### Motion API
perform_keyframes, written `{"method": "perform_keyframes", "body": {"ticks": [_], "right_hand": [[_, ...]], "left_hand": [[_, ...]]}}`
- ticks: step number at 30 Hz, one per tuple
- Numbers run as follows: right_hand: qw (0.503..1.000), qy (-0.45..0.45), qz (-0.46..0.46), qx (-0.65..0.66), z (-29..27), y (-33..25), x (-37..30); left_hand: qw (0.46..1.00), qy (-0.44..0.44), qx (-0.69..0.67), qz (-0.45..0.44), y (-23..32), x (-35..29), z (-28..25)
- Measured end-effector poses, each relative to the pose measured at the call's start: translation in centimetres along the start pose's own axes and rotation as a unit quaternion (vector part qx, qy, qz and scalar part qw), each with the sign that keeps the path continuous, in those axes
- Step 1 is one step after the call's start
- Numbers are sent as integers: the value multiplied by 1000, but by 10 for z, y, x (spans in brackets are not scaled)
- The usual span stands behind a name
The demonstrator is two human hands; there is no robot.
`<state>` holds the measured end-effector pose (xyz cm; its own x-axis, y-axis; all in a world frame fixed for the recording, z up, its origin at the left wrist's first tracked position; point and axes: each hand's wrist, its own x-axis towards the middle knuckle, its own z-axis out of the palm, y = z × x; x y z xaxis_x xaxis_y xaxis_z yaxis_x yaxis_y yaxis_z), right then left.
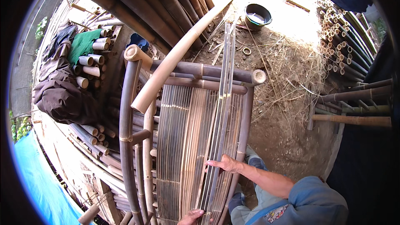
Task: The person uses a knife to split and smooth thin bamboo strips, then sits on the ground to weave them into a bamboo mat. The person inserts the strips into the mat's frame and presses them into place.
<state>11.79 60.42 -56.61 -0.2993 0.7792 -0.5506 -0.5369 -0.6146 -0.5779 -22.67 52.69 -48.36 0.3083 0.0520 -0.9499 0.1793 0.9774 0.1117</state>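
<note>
Long, narrow split bamboo strips (215, 175) run lengthwise over a bamboo frame, their far ends reaching past its top rail. My right hand (225, 164) is closed around these strips about midway along, with the index finger laid across them. At the lower edge, my left hand (191, 217) pinches the near end of the strips, partly cut off by the picture's edge. Beneath lies a slatted panel (171, 141) of dark and pale bamboo slats, set inside the dark bamboo frame (126, 129). A thick pale bamboo pole (183, 52) leans across the frame's upper left corner.
Beyond the frame, a dark round basin (258, 16) stands on the dirt floor near scattered shavings (287, 66). Bamboo poles are stacked at right (339, 37) and left. Tall dark poles (154, 4) lean at the top. Brown cloth (62, 100) and blue sheeting (41, 183) lie left.
</note>
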Motion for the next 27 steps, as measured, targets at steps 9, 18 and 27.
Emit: {"method": "perform_keyframes", "body": {"ticks": [9, 18, 27], "right_hand": [[995, -9, -23, 97, -8, 2, -5], [994, 29, -10, 105, -75, -64, 5], [988, 77, -83, 106, -148, -217, 21]], "left_hand": [[987, 68, 128, 66, 29, -37, 56], [985, 87, 134, 63, 86, -69, 120], [985, 20, 151, 80, 109, -103, 166]]}}
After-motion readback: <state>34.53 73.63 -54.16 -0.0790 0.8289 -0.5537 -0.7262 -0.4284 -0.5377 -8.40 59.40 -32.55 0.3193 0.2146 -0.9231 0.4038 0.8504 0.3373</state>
